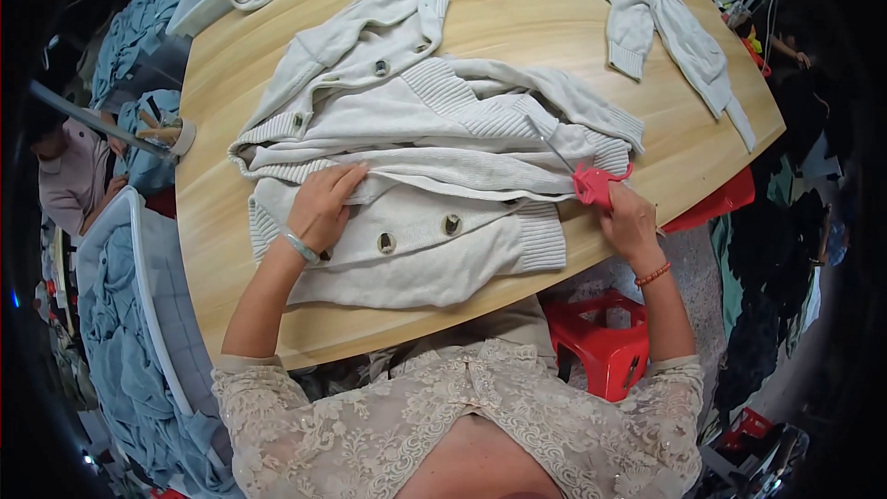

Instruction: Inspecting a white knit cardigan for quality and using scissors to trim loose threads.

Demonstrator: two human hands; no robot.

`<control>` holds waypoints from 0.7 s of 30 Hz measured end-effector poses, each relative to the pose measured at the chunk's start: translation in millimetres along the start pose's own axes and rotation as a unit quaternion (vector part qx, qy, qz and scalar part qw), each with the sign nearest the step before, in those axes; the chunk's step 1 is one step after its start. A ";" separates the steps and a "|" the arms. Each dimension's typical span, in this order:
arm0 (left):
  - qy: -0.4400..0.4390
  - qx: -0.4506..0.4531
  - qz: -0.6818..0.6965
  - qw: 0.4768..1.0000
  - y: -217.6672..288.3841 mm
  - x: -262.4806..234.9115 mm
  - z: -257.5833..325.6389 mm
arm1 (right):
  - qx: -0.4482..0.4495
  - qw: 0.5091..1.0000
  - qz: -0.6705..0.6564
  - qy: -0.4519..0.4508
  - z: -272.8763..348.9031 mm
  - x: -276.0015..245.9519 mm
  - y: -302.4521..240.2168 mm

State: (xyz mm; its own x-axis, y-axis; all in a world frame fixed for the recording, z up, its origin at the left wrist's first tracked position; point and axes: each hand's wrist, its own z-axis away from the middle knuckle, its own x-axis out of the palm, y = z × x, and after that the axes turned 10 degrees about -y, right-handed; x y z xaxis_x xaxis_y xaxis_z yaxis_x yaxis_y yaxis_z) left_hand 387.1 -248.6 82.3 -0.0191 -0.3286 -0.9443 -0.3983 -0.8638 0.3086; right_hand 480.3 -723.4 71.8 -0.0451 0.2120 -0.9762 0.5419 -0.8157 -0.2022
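Note:
A cream knitted cardigan (434, 254) with dark buttons and ribbed edges lies spread and partly folded across the wooden table (517, 9) before me. My left hand (323, 206) rests on the cardigan's near left part, fingers stretched forward over a fold. In my right hand (632, 225), at the cardigan's right edge, is a pair of scissors (591, 187) with red handles. The blades point away and to the left, over the knit near a ribbed cuff. Part of the handles is hidden by my fingers.
Another cream knit garment (665, 23) lies at the table's far right. A bin (152, 314) of blue-grey garments stands at the left, near another person (74, 166). A small cup (185, 137) sits at the left table edge. A red stool (605, 342) stands below the near edge.

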 end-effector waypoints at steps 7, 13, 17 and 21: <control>0.073 -0.045 0.225 0.971 7.1 -46.2 15.1 | 0.000 0.994 0.018 0.104 -38.1 -16.9 8.4; 0.161 -0.080 0.383 0.906 12.4 -136.7 102.1 | -0.015 0.991 -0.111 0.066 -20.6 -114.8 -45.0; 0.166 0.001 0.492 0.854 21.4 -156.8 155.6 | -0.044 0.965 -0.255 -0.033 0.7 -169.7 -62.3; 0.199 -0.234 0.489 0.816 -2.9 -121.9 183.1 | -0.060 0.931 -0.341 -0.119 -15.9 -153.9 -50.3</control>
State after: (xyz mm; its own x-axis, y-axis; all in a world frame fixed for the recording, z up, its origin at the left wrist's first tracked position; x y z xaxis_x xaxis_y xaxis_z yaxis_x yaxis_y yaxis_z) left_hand 222.7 -136.1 175.6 0.2193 -0.9660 -0.1372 0.0245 -0.1351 0.9905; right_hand 473.4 -706.4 233.5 -0.5893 0.5216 -0.6170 0.4083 -0.4667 -0.7845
